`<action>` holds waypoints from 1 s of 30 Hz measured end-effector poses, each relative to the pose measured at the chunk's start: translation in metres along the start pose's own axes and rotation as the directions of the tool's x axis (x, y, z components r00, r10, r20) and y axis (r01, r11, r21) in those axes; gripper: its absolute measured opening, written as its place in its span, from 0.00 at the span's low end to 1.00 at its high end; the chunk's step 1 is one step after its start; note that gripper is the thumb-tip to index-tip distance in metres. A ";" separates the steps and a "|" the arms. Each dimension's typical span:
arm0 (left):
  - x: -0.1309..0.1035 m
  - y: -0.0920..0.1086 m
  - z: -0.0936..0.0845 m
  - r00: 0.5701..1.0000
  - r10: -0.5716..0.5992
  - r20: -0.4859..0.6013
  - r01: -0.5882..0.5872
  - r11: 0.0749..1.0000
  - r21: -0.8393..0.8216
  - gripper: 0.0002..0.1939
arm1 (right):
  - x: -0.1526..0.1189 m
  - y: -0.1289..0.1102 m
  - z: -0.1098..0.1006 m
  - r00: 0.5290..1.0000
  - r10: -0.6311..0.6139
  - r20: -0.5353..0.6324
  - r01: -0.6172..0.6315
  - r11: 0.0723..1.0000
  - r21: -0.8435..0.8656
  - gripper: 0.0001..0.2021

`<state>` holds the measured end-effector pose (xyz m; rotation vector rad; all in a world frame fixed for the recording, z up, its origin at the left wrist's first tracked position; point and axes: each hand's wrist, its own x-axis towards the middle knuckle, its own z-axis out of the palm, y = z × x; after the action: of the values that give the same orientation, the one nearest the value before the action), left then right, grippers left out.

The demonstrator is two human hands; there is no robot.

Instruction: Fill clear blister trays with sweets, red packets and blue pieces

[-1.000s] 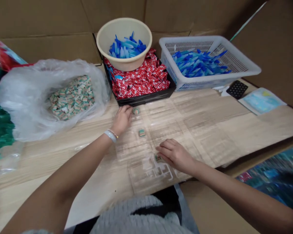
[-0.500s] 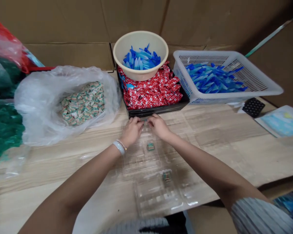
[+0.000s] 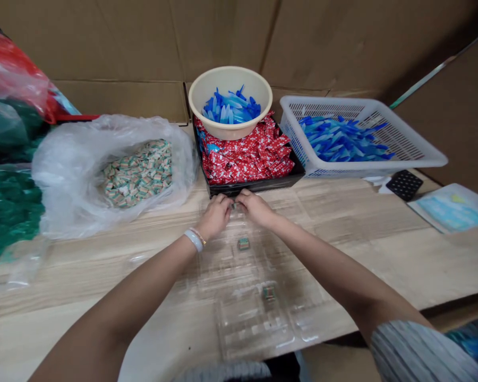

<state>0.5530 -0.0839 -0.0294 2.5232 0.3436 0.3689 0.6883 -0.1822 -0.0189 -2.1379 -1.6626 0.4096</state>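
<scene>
My left hand (image 3: 215, 216) and my right hand (image 3: 256, 207) meet at the far end of a clear plastic tray (image 3: 239, 331), close to the black box. Both have their fingertips pinched around a small striped block (image 3: 233, 206), mostly hidden, with only a greenish bit showing. Nearer to me, another green-and-beige striped block (image 3: 244, 244) sits in the clear plastic, and one more striped block (image 3: 269, 293) lies in the closest tray. To the left, a translucent plastic bag (image 3: 69, 175) gapes around a heap of the same kind of blocks (image 3: 141, 172).
A black box (image 3: 258, 185) of red printed packets (image 3: 247, 164) carries a cream bowl (image 3: 231, 132) with blue blade-shaped pieces. Right of it stands a white mesh basket (image 3: 414, 159) of similar pieces. Green plastic items (image 3: 11, 215) lie far left; a picture card (image 3: 452, 209) lies far right.
The camera view has tilted slightly, so the containers appear lower. My hands stay together at the far end of the tray, with only small finger movement.
</scene>
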 end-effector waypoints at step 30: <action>-0.065 -0.236 -0.228 0.701 -0.535 -0.471 0.628 0.777 0.051 0.16 | 0.264 -0.216 0.081 0.986 -0.169 0.012 0.167 0.962 -0.217 0.14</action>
<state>0.3786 0.1987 0.0088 2.3269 1.3958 0.6560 0.5332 0.1303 0.0173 -2.1207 -1.9461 0.1762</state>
